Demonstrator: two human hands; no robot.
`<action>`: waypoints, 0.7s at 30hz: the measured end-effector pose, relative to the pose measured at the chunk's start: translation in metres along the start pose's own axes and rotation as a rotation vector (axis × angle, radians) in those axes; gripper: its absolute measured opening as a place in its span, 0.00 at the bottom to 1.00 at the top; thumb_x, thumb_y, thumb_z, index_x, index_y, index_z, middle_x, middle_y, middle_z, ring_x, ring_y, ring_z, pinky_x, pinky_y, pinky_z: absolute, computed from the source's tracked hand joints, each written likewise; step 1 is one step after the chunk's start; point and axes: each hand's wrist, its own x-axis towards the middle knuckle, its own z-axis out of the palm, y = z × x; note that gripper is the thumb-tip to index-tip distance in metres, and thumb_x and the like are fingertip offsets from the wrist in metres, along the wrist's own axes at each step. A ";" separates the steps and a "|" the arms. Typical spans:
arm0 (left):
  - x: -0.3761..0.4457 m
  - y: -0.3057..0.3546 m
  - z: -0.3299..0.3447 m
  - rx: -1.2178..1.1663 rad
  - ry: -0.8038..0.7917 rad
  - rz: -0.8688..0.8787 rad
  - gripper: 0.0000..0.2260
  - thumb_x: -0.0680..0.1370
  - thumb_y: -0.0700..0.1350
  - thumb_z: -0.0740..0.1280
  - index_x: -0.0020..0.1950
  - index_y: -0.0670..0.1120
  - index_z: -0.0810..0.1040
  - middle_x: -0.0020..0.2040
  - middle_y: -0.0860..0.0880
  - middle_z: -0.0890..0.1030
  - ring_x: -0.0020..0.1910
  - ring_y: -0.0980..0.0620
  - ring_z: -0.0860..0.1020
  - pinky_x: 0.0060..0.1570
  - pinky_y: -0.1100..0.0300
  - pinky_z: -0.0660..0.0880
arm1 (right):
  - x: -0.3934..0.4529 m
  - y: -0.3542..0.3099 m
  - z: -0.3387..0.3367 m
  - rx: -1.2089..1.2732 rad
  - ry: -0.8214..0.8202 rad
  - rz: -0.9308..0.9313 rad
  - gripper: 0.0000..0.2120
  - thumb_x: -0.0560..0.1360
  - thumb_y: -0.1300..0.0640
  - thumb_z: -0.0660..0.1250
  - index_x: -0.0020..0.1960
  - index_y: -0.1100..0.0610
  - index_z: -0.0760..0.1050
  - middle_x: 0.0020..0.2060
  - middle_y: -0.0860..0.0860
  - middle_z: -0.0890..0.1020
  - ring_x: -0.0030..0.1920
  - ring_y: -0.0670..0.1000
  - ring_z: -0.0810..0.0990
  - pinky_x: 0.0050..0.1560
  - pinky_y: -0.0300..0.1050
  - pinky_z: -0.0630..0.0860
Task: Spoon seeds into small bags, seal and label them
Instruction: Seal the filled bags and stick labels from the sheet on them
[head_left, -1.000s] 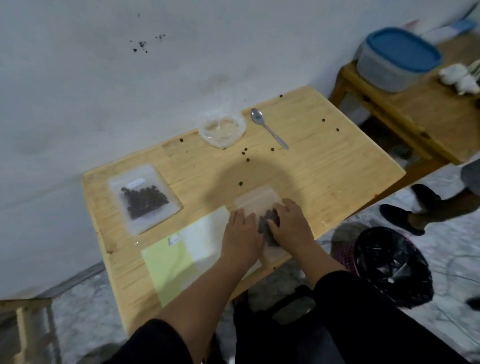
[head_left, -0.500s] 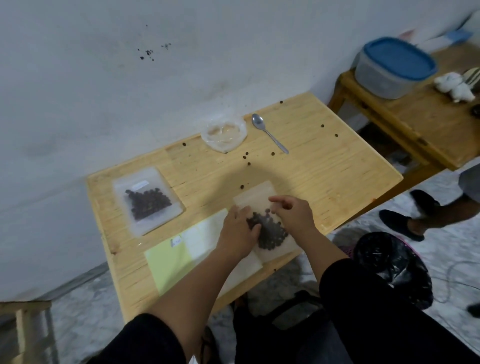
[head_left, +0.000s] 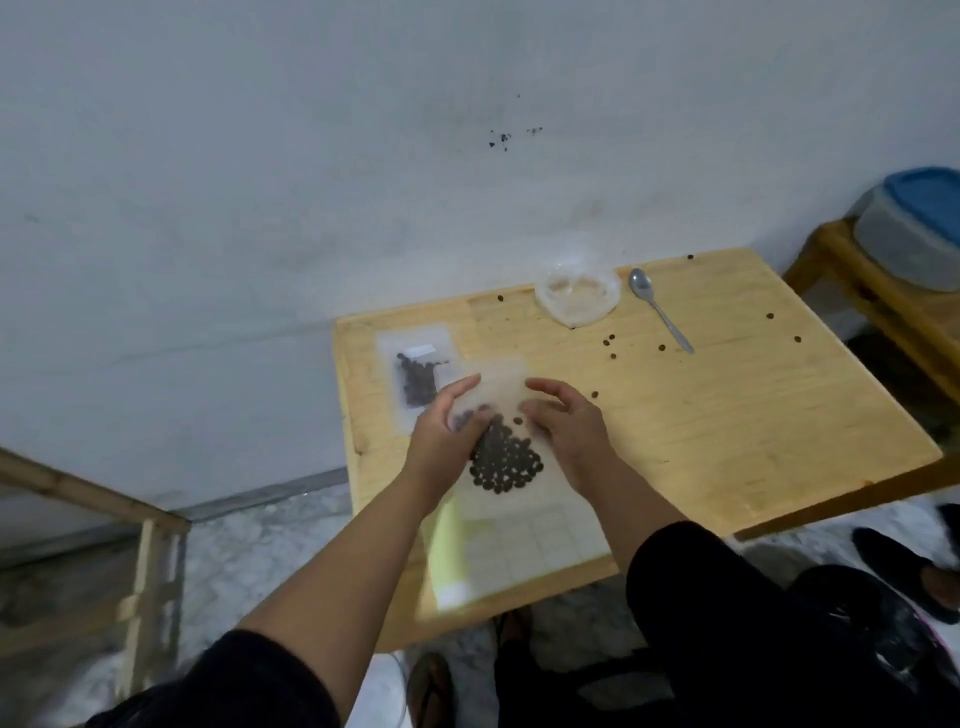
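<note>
Seed bag (head_left: 501, 415) lifted off table (head_left: 727, 415); both hands (head_left: 447, 431) grip edges.

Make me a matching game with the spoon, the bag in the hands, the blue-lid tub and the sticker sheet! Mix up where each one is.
Things:
1. spoon
2. bag of seeds
3. blue-lid tub
4. label sheet

Places:
A. on the other table, far right
B. near the table's front edge, between the arms
C. beside the clear bowl at the back
D. held by the left hand and right hand

Pairs: 1-C, 2-D, 3-A, 4-B
</note>
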 end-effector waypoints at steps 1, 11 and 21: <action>-0.004 -0.004 -0.011 -0.017 0.040 -0.007 0.17 0.77 0.47 0.68 0.64 0.56 0.74 0.63 0.49 0.77 0.58 0.52 0.77 0.59 0.51 0.76 | 0.000 0.007 0.010 -0.029 0.006 -0.006 0.11 0.73 0.64 0.67 0.53 0.52 0.78 0.40 0.55 0.79 0.40 0.51 0.76 0.47 0.48 0.76; -0.046 -0.040 -0.085 -0.080 0.335 -0.107 0.13 0.78 0.43 0.67 0.60 0.58 0.76 0.58 0.30 0.75 0.58 0.32 0.72 0.46 0.59 0.72 | -0.006 0.065 0.052 -0.928 0.041 -0.121 0.15 0.78 0.60 0.60 0.64 0.59 0.75 0.59 0.58 0.75 0.60 0.56 0.74 0.58 0.41 0.67; -0.058 -0.055 -0.095 -0.106 0.370 -0.083 0.15 0.77 0.43 0.68 0.61 0.58 0.74 0.61 0.47 0.78 0.55 0.52 0.78 0.55 0.61 0.75 | -0.001 0.068 0.069 -0.944 0.106 -0.145 0.06 0.74 0.63 0.64 0.48 0.59 0.79 0.50 0.55 0.78 0.50 0.55 0.77 0.46 0.38 0.66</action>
